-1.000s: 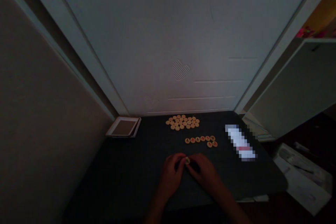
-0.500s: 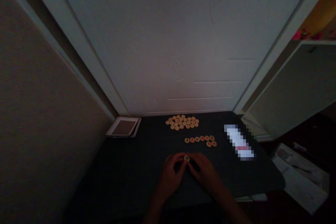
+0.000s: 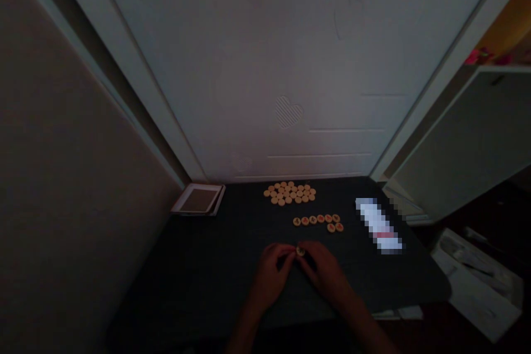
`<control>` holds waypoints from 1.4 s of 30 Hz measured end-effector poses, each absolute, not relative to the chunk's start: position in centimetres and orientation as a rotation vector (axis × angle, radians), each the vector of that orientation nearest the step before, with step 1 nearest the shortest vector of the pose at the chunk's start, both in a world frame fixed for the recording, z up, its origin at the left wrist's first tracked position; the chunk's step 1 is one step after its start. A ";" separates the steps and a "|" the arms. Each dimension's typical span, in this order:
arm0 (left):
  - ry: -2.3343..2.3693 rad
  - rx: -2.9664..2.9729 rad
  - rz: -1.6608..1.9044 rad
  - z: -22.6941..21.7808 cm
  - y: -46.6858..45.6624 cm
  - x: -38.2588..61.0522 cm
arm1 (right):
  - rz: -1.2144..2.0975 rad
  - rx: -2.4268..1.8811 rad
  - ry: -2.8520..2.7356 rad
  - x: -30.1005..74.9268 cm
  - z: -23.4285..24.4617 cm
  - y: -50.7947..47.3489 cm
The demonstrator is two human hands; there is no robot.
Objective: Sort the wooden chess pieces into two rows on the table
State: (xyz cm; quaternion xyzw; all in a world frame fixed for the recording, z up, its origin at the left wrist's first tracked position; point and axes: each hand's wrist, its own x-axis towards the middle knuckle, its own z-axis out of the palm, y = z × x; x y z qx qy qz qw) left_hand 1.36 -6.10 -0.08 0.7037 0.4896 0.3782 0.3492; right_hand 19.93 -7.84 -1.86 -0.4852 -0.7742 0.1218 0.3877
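Note:
Over the near middle of the table, a round wooden Chinese chess piece [image 3: 300, 251] with a dark character faces up. My right hand [image 3: 326, 271] pinches it between thumb and fingers. Beside it, my left hand [image 3: 271, 274] has its thumb and fingertips pressed together at the left edge of the piece. Whether anything lies between those left fingertips is hidden. Beyond my hands, a row of Chinese chess pieces [image 3: 313, 220] shows red and dark characters, with a red piece pair [image 3: 335, 228] just below its right end. Farther back lies a cluster of plain-looking pieces [image 3: 290, 193].
The dark table [image 3: 199, 265] meets a pale panel [image 3: 249, 94] with embossed hearts. A shallow box or tray [image 3: 199, 200] sits at the back left. On the right lies a blurred white object [image 3: 378, 225]. A white box [image 3: 481, 282] stands beyond the table's right edge.
The piece has shifted slightly right, from between both hands' fingertips into my right hand's pinch. The rows and cluster keep their arrangement; the whole view has shifted a little.

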 end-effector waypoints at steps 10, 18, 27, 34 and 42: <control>1.346 1.922 1.003 -0.5 -6.2 1.7 | 0.153 -1.418 -1.912 20.2 -2.7 -7.2; 1.365 1.940 1.013 -0.5 -6.2 1.7 | 0.065 -1.463 -1.936 21.5 -2.5 -6.8; 1.373 1.965 1.002 0.1 -6.3 1.8 | -0.025 -1.424 -1.983 23.6 -2.3 -8.5; 1.373 1.986 0.998 -0.1 -6.2 1.8 | -0.013 -1.472 -2.037 23.1 -1.9 -8.5; 1.373 1.990 0.981 -0.3 -6.2 1.8 | -0.064 -1.546 -1.968 23.2 -2.4 -8.4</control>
